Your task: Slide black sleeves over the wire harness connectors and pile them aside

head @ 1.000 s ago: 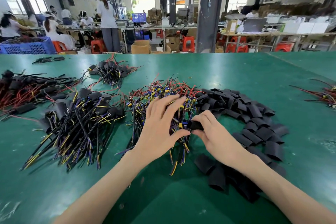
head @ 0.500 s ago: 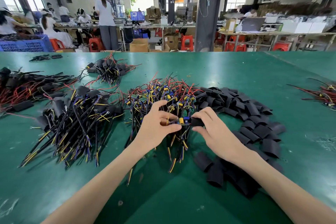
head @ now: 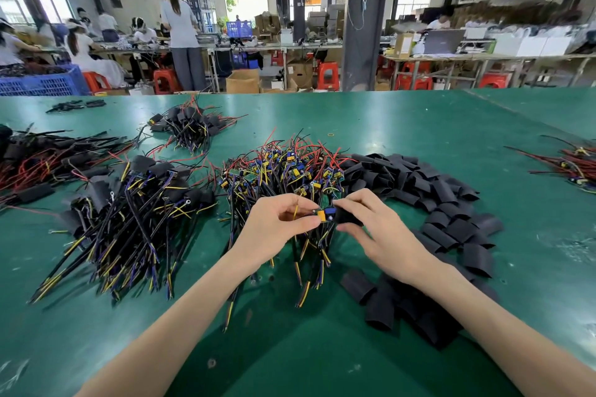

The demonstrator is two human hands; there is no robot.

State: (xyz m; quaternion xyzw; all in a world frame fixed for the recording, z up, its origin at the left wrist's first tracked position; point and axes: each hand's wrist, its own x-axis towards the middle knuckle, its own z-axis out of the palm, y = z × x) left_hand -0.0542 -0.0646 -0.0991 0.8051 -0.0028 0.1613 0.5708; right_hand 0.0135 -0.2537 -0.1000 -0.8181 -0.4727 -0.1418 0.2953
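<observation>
Hands at green table (head: 419, 126) | left hand (head: 274, 222) pinches connector (head: 324, 214) | right hand (head: 380, 235) grips black sleeve (head: 346, 216), apparently touching connector's end

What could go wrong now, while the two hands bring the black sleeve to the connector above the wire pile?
1. The connector, pinched by the left hand, carries raised yellow and blue parts. The sleeve in the right hand may catch on them.
2. Its wires seem to run down into the unsleeved pile, so lifting it away may drag neighbours along.
</observation>
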